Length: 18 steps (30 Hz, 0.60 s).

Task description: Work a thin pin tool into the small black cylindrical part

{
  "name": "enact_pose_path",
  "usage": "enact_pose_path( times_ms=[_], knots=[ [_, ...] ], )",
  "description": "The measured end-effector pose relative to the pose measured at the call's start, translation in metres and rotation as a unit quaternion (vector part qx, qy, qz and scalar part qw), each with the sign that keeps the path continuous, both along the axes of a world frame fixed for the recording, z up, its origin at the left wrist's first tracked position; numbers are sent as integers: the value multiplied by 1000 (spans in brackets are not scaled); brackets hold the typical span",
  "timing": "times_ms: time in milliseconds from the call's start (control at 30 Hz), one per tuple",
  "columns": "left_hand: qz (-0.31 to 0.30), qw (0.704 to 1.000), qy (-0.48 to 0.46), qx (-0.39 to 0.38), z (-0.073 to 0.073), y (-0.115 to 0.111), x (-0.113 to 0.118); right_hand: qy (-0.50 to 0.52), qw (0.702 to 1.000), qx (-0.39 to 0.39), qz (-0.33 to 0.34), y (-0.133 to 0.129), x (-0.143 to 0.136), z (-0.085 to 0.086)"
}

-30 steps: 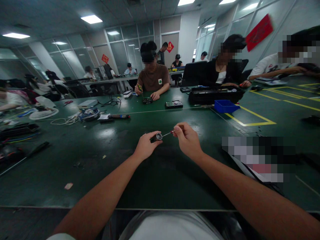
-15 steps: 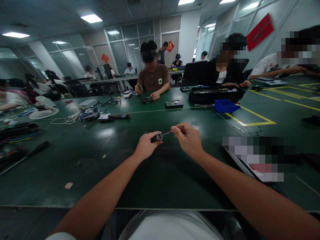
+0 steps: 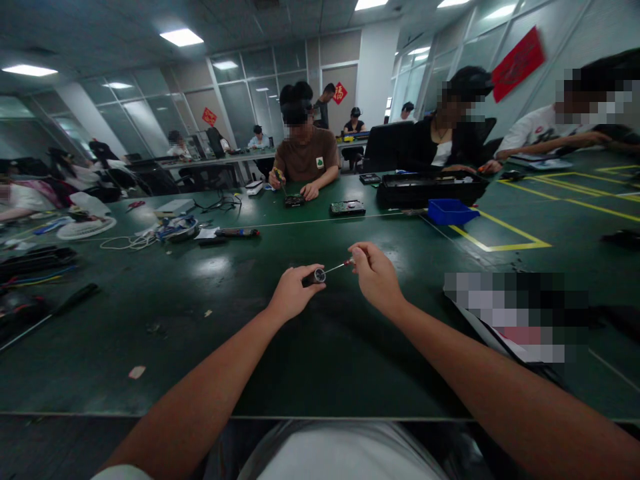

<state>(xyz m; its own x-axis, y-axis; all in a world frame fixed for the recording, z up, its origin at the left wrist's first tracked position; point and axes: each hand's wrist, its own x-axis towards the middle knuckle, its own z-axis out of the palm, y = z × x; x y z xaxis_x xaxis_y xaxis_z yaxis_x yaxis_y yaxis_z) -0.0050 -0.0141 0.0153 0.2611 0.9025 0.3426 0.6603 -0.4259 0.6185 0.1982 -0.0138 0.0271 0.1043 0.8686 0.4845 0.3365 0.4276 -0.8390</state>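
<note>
My left hand [image 3: 294, 291] is closed around a small dark cylinder [image 3: 319, 275], whose round end with a pale rim faces right. Its exact kind does not show. In my right hand [image 3: 375, 277] is a screwdriver [image 3: 337, 268] with a thin metal shaft and a reddish handle, mostly hidden by my fingers. The shaft slants down to the left, and its tip meets the cylinder's round end. Both hands are held above the green table [image 3: 310, 373].
A blurred-out flat object [image 3: 505, 320] lies by my right forearm. Ahead are a blue bin [image 3: 453, 212], a black tray [image 3: 430, 190] and a circuit-board device [image 3: 347, 208]. A long screwdriver [image 3: 55, 313] and cables lie left. Across the table a person [image 3: 307, 157] works on a small dark part.
My right fingers have shifted slightly on the screwdriver, and more of its reddish handle shows. My left hand and the cylinder stay in place.
</note>
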Motion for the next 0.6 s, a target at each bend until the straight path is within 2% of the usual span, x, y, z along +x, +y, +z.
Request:
enact_pose_path(
  times_ms=[167, 267, 367, 467, 600],
  knots=[
    [-5, 999, -34, -2, -1, 2, -2, 161, 985, -50, 48, 9, -4, -8],
    [-17, 999, -44, 1, -2, 2, -3, 260, 951, -132, 98, 16, -1, -10],
    [-20, 999, -40, 3, -3, 2, -3, 303, 926, -184, 129, 20, 3, -11],
    [-21, 999, -35, 3, -2, 2, -2, 289, 940, -151, 96, 21, 3, -12],
    [-7, 1000, -29, -1, -1, 1, -3, 224, 970, -85, 51, 18, 0, -11]
  ],
)
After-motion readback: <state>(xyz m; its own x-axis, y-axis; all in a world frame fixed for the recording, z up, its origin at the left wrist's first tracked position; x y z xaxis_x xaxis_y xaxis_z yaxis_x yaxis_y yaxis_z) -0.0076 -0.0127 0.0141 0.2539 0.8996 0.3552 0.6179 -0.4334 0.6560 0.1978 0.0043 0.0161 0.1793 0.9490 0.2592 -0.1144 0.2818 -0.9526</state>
